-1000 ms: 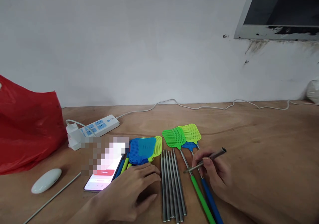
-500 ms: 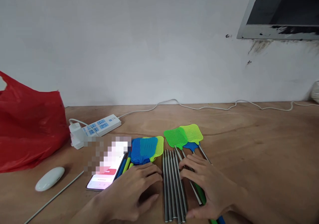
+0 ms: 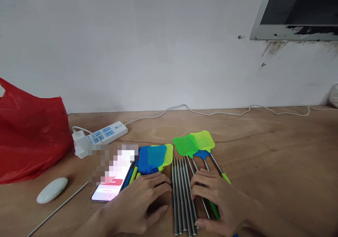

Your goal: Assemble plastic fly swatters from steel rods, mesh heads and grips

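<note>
Several thin metal rods (image 3: 182, 198) lie side by side on the wooden table, pointing away from me. To their left rests my left hand (image 3: 145, 200), fingers curved and thumb apart, its fingertips close to the outermost rod. My right hand (image 3: 215, 200) is on the other side, with fingers and thumb spread around nothing I can see gripped; its thumb is by the rods' near ends. Beneath and beyond the right hand are fly swatters with a green head (image 3: 185, 145), a yellow head (image 3: 203, 141) and a blue head (image 3: 202, 154), their handles partly hidden.
More fly swatters, with blue (image 3: 144, 159) and yellow (image 3: 169, 154) heads, lie beyond my left hand. Left of them are a lit phone (image 3: 112, 186), a white power strip (image 3: 116, 129), a white oval object (image 3: 52, 190) and a red plastic bag (image 3: 31, 135). A cable (image 3: 216, 114) runs along the wall.
My right hand has shifted very slightly, uncovering a yellow swatter handle on its far side. The rod beside it has slid a little. My left hand stays put.
</note>
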Demonstrator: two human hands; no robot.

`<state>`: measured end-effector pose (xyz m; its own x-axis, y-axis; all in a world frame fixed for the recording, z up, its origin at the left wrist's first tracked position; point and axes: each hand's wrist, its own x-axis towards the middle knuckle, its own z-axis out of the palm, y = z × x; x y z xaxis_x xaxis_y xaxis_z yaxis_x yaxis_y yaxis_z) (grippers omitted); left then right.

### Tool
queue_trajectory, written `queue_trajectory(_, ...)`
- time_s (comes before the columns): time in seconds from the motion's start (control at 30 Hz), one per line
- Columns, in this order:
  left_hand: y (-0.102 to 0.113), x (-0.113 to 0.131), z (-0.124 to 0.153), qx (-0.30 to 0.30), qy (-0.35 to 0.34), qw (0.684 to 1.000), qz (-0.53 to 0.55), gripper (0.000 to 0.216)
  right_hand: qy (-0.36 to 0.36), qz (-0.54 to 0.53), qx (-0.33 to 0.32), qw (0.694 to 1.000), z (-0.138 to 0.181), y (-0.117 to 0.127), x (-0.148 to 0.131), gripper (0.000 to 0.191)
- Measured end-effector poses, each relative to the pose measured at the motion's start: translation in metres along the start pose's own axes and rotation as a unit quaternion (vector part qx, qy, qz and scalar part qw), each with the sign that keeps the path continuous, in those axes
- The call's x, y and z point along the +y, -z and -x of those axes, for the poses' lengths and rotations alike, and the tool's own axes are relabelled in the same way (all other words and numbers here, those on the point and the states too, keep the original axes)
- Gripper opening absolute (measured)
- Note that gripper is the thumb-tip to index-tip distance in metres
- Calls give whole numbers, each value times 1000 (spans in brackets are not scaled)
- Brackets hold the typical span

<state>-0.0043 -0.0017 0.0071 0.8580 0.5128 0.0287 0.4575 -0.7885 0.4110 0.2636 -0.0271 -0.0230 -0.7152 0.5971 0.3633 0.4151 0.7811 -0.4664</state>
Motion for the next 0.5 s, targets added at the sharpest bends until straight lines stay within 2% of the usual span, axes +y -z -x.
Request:
queue_trajectory(0.1,0,-1,-1,1,-3,1000,0,28,-9,-9,30,999,0,-3,0,23)
queue_trajectory(0.23,-2,-2,0,1,-2,1000,-1,30,-64,63,100,991,-1,-7,1,12)
queue_trajectory(0.33,-2,-1,0,-1,1,1000,-3,31,-72,58,82,992,-1,-8,2,11)
queue_trajectory(0.5,-2,0,0,-18,16,1000,-11,29,-42,50,67,996,-1,-7,0,11)
